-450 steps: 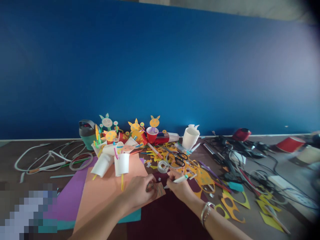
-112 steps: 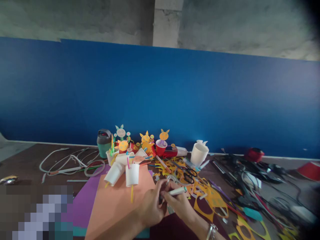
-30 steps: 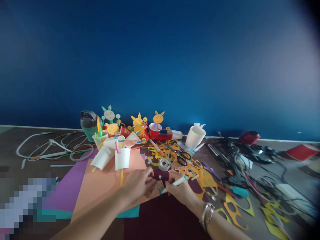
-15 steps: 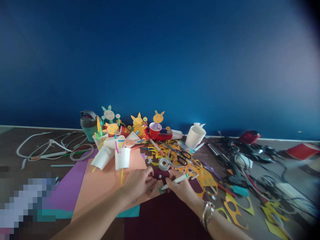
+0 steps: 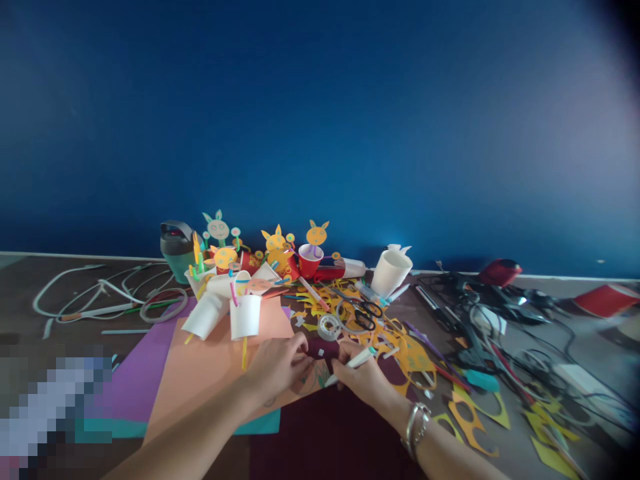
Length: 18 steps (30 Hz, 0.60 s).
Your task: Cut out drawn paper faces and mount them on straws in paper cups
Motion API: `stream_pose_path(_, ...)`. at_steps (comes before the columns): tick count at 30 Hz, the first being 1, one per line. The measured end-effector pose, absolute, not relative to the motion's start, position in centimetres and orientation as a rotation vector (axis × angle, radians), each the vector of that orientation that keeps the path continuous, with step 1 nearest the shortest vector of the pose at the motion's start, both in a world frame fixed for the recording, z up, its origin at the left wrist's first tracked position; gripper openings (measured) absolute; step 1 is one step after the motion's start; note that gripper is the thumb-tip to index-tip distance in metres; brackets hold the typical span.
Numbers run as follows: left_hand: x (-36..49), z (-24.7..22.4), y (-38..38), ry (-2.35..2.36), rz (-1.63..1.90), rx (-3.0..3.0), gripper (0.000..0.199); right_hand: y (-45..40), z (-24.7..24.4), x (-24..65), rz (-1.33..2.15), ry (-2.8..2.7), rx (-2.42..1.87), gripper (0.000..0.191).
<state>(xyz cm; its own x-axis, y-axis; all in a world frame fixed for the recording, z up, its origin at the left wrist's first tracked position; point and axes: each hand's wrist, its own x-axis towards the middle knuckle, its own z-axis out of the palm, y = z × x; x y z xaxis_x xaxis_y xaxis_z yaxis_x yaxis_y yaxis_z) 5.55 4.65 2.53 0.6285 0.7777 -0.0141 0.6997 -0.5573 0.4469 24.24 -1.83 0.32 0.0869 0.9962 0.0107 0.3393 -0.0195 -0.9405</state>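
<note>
The right hand (image 5: 357, 370) had its fingers closed around a marker (image 5: 362, 358), green end up and back, tip down by the right edge of the peach sheet (image 5: 205, 363); whether the tip touched could not be told; the left hand (image 5: 280, 363) rested on that sheet, its fingers bent and narrow near some green lines (image 5: 315, 377), though whether they pinched the paper could not be told; the sheet lay on the worktop (image 5: 17, 327), over a purple sheet (image 5: 137, 373) and beside a maroon sheet (image 5: 325, 440).

Beyond the hands stood the containers; the front cup (image 5: 245, 320), white and upright, had a pink straw (image 5: 234, 293) at its rim and a yellow straw (image 5: 245, 353) below it; just left of it leaned the tilted cup (image 5: 204, 317), its inside hidden; behind, the corner cup (image 5: 194, 283) held green and orange sticks; the red cup (image 5: 310, 267) held an orange figure (image 5: 317, 235) with two ears; the big cup (image 5: 391, 277), to the right, had white paper (image 5: 399, 249) above its rim; a flask (image 5: 179, 257) stood at the far left of the group; a tape roll (image 5: 329, 327) and scissors (image 5: 367, 317) lay near the right hand, among yellow scraps (image 5: 417, 357).
</note>
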Motion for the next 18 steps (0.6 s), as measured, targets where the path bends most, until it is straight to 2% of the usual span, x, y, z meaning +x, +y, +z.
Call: stream_pose_path(18, 5.59, 2.6, 4.65, 1.195, 0.235, 2.477, 0.013, -1.67, -0.19, 24.25, 0.765, -1.475, -1.517, 0.029)
